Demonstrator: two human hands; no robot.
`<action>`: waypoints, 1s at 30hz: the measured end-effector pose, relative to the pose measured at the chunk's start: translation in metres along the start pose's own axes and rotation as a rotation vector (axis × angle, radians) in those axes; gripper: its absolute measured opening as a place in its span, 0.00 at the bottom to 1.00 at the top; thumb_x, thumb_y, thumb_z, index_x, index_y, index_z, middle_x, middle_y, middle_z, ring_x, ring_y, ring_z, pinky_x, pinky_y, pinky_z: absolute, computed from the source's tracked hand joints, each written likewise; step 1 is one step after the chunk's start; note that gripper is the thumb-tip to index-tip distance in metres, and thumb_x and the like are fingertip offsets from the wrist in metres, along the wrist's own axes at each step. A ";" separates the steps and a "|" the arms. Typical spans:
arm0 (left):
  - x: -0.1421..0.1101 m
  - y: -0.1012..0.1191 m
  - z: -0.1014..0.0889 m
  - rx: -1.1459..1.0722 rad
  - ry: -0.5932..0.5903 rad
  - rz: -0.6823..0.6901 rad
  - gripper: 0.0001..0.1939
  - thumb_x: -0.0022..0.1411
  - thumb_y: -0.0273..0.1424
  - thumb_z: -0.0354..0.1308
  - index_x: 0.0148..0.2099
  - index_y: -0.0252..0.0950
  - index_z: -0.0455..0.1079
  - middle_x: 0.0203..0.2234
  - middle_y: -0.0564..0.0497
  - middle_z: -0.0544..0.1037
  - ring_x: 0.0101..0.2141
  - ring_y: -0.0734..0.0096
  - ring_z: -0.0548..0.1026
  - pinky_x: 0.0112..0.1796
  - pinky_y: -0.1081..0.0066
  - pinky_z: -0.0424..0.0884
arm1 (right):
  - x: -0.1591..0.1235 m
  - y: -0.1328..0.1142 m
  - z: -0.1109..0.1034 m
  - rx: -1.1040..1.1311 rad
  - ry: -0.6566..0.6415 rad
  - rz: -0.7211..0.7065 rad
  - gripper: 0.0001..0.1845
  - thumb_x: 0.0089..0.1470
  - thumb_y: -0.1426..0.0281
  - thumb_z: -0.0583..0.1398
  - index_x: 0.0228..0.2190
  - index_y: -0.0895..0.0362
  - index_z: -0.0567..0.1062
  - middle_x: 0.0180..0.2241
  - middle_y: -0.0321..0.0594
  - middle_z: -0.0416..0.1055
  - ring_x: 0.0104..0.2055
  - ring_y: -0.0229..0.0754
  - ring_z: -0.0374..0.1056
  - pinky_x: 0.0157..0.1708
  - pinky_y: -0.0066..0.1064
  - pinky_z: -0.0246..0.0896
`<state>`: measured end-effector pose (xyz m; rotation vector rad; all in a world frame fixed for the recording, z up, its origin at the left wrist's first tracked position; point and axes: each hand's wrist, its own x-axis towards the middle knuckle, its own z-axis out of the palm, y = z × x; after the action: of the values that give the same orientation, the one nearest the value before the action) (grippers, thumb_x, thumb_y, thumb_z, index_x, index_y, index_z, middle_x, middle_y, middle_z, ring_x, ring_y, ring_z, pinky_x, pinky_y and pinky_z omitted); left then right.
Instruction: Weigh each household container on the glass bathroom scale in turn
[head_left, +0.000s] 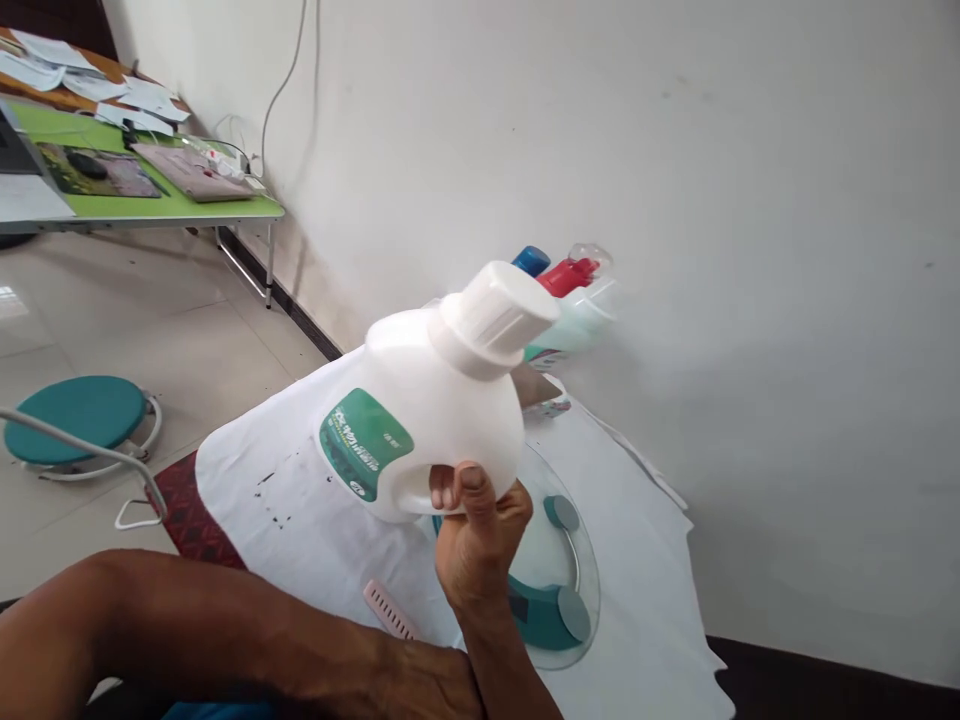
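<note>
A large white laundry detergent bottle [420,360] with a white screw cap and a green label is held tilted over the table. My right hand [484,540] is closed round its side handle, thumb up and fingertips showing through the opening. My left hand [442,680] lies low at the bottom edge, by my right forearm; its fingers are hidden. Under the raised bottle is a round glass scale [574,570] with teal parts, partly covered by my right hand. Beside my arm lies a pink perforated strap [388,608].
A white cloth [637,560] covers the table against the wall. Behind the detergent stand blurred bottles, one with a blue cap [531,261] and one with a red top [568,277]. A teal stool [75,420] and a green desk [187,204] are at left.
</note>
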<state>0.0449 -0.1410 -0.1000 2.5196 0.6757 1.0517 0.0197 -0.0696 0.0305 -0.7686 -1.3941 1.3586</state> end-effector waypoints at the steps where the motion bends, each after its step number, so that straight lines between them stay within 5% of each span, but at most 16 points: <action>1: 0.000 0.001 0.001 0.030 0.008 -0.039 0.25 0.62 0.36 0.67 0.15 0.42 0.66 0.12 0.51 0.69 0.17 0.66 0.69 0.23 0.66 0.71 | -0.002 -0.002 -0.006 -0.037 -0.051 -0.001 0.23 0.52 0.53 0.70 0.21 0.54 0.69 0.19 0.32 0.63 0.24 0.39 0.64 0.27 0.32 0.63; 5: 0.003 0.000 -0.012 0.150 0.039 -0.037 0.20 0.64 0.41 0.65 0.21 0.43 0.71 0.12 0.51 0.66 0.16 0.64 0.66 0.22 0.63 0.68 | -0.005 -0.016 -0.041 -0.335 -0.211 -0.145 0.20 0.55 0.52 0.67 0.41 0.53 0.76 0.36 0.40 0.75 0.41 0.47 0.72 0.40 0.37 0.69; 9: 0.016 -0.008 -0.034 0.264 0.119 0.062 0.23 0.68 0.49 0.61 0.26 0.39 0.70 0.19 0.51 0.70 0.21 0.67 0.67 0.27 0.63 0.68 | 0.017 -0.032 -0.066 -0.513 0.008 -0.302 0.15 0.60 0.57 0.66 0.44 0.51 0.75 0.42 0.40 0.74 0.47 0.48 0.71 0.49 0.41 0.68; 12: 0.026 -0.012 -0.049 0.316 0.261 -0.049 0.28 0.70 0.56 0.52 0.31 0.37 0.69 0.24 0.49 0.72 0.27 0.64 0.69 0.31 0.61 0.68 | 0.047 -0.036 -0.064 -0.449 0.025 -0.265 0.15 0.60 0.57 0.67 0.45 0.51 0.75 0.46 0.40 0.77 0.49 0.47 0.72 0.52 0.42 0.68; 16: 0.030 -0.018 -0.063 0.297 0.275 -0.241 0.28 0.73 0.53 0.49 0.51 0.32 0.71 0.43 0.38 0.78 0.42 0.53 0.74 0.43 0.53 0.73 | 0.080 -0.020 -0.044 -0.373 -0.117 -0.201 0.16 0.56 0.56 0.69 0.41 0.52 0.77 0.39 0.37 0.79 0.42 0.45 0.73 0.46 0.38 0.69; 21: 0.029 -0.026 -0.069 0.315 0.261 -0.396 0.30 0.71 0.50 0.54 0.60 0.30 0.66 0.52 0.32 0.74 0.53 0.43 0.71 0.50 0.44 0.74 | 0.090 -0.004 -0.040 -0.309 -0.042 -0.117 0.19 0.53 0.53 0.70 0.28 0.55 0.77 0.26 0.36 0.76 0.30 0.42 0.70 0.32 0.34 0.65; 25: 0.028 -0.030 -0.069 0.331 0.271 -0.448 0.33 0.69 0.49 0.58 0.65 0.32 0.60 0.58 0.32 0.70 0.60 0.39 0.67 0.57 0.39 0.69 | 0.084 -0.038 -0.072 -0.294 0.152 -0.202 0.18 0.51 0.56 0.72 0.25 0.56 0.77 0.24 0.34 0.74 0.28 0.39 0.68 0.29 0.31 0.65; 30: 0.027 -0.033 -0.069 0.343 0.293 -0.553 0.34 0.71 0.45 0.58 0.69 0.32 0.54 0.62 0.32 0.66 0.64 0.40 0.63 0.62 0.39 0.66 | 0.070 -0.077 -0.139 -0.492 0.390 -0.405 0.17 0.52 0.58 0.73 0.25 0.55 0.77 0.24 0.34 0.72 0.31 0.40 0.69 0.33 0.34 0.68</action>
<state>0.0008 -0.0910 -0.0536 2.2206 1.6434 1.1684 0.1437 0.0285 0.1024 -0.9447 -1.4755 0.5196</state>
